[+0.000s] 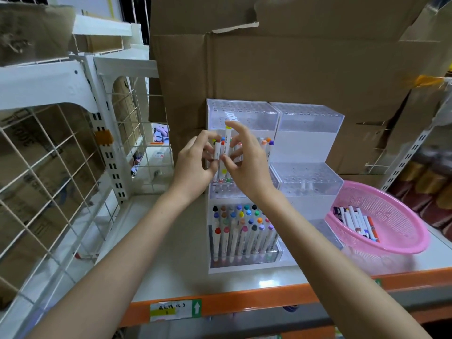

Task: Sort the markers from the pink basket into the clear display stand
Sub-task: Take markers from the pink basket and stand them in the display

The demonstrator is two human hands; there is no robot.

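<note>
A clear stepped display stand (pixel 310 123) sits on the shelf against cardboard. Its lowest left tier holds several markers (pixel 242 231) with coloured caps. Over the middle left tier, my right hand (pixel 242 165) pinches a white marker (pixel 226 145) with a yellow tip, held upright. My left hand (pixel 195 165) grips a small bunch of white markers (pixel 217 149) beside it, fingers touching the right hand. The pink basket (pixel 401 216) stands to the right of the stand with several markers (pixel 357 221) lying in it.
Brown cardboard boxes (pixel 293 64) rise behind the stand. A white wire-grid rack (pixel 61 167) fills the left side. The shelf has an orange front edge (pixel 244 302). The right half of the stand (pixel 308 177) holds one or two markers.
</note>
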